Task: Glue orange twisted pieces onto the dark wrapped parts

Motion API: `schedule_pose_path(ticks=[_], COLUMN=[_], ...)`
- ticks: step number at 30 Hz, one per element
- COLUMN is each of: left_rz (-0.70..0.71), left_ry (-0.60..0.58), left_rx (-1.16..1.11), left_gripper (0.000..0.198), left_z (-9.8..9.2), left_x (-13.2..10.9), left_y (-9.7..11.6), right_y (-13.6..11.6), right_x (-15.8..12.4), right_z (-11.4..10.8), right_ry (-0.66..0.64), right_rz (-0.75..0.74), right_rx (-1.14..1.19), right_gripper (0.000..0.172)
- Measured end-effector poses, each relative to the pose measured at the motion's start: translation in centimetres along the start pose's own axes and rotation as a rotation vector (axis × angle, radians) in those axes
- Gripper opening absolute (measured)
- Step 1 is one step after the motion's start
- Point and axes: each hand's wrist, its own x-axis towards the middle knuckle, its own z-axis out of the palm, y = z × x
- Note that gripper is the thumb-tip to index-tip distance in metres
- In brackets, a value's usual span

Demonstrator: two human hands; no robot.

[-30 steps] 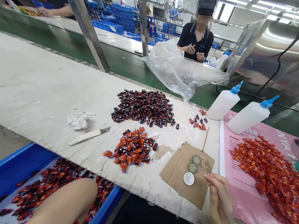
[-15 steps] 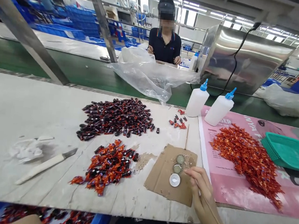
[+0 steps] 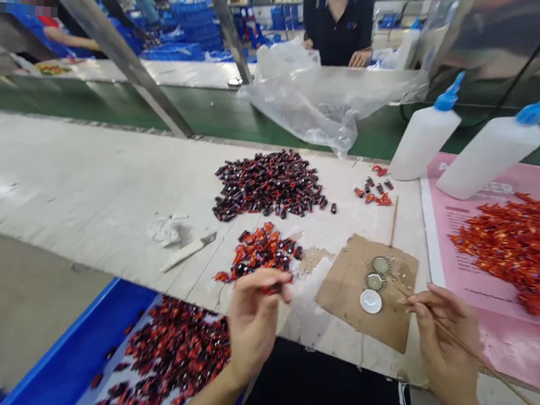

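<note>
The left hand (image 3: 254,322) pinches a small, glossy dark-and-red piece (image 3: 273,288) between thumb and fingers, just in front of a small mixed pile of orange-red and black pieces (image 3: 265,248) on the whitish worktop (image 3: 86,178). The right hand (image 3: 450,341) grasps a thin tan stick (image 3: 519,393) much like a pen, its far end above a flat brown cardboard sheet (image 3: 345,289). On that cardboard lie two round crimp-edged caps (image 3: 376,281) and a round white cap (image 3: 370,301) (the three nearly in a row). Behind the mixed pile sits a larger heap of black-and-red pieces (image 3: 272,183). To the right, a heap of orange-red pieces (image 3: 523,246) covers part of a pink printed sheet (image 3: 455,265).
</note>
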Motion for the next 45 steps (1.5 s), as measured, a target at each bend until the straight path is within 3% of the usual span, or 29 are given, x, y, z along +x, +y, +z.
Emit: schedule_pose_path(ticks=[5, 9, 13, 16, 19, 21, 23, 25, 32, 37, 42, 45], left_rz=[-0.426, -0.516, -0.503, -0.501, -0.410, -0.376, -0.389, -0.399, -0.371, -0.287, -0.132, -0.146], left_ry=[-0.099, -0.226, -0.280, -0.312, -0.335, -0.341, -0.362, -0.392, -0.414, -0.440, -0.490, -0.519], left_rx=[-0.171, -0.241, -0.224, -0.157, -0.142, -0.115, -0.068, -0.033, 0.014, 0.163, 0.275, 0.285], left_gripper=[0.027, 0.027, 0.028, 0.026, 0.020, 0.030, 0.038, 0.034, 0.032, 0.027, 0.030, 0.033], left_z=[0.1, 0.4, 0.5, 0.6, 0.8, 0.9, 0.9, 1.0, 1.4, 1.7, 2.3, 2.5], left_x=[-0.3, -0.5, -0.4, -0.4, -0.7, -1.0, -1.3, -1.4, -1.1, -1.4, -1.5, -1.6], left_y=[-2.2, -2.1, -2.2, -2.3, -2.4, -2.4, -2.3, -2.3, -2.3, -2.3, -2.6, -2.9], right_y=[-0.6, -0.8, -0.7, -0.7, -0.7, -0.6, -0.5, -0.4, -0.3, -0.2, -1.0, -1.6], right_x=[0.4, 0.4, -0.1, -0.4, -0.5, -0.5, -0.5, -0.5, -0.9, -1.2, -0.9, -0.3], right_z=[0.0, 0.2, 0.5, 0.6, 0.6, 0.5, 0.4, 0.2, -0.2, -0.1, 0.4, 0.6], right_ry=[0.028, 0.019, -0.035, -0.014, -0.006, -0.029, -0.084, -0.126, -0.128, -0.063, 0.167, 0.241], right_rz=[0.044, 0.008, -0.014, -0.019, -0.023, -0.016, -0.010, -0.024, -0.026, 0.017, 0.162, 0.256], right_rx=[0.100, 0.110, 0.221, 0.179, 0.138, 0.118, 0.093, 0.060, 0.039, 0.027, 0.110, 0.229], right_gripper=[0.035, 0.037, 0.032, 0.026, 0.027, 0.027, 0.025, 0.023, 0.018, 0.014, 0.009, 0.005])
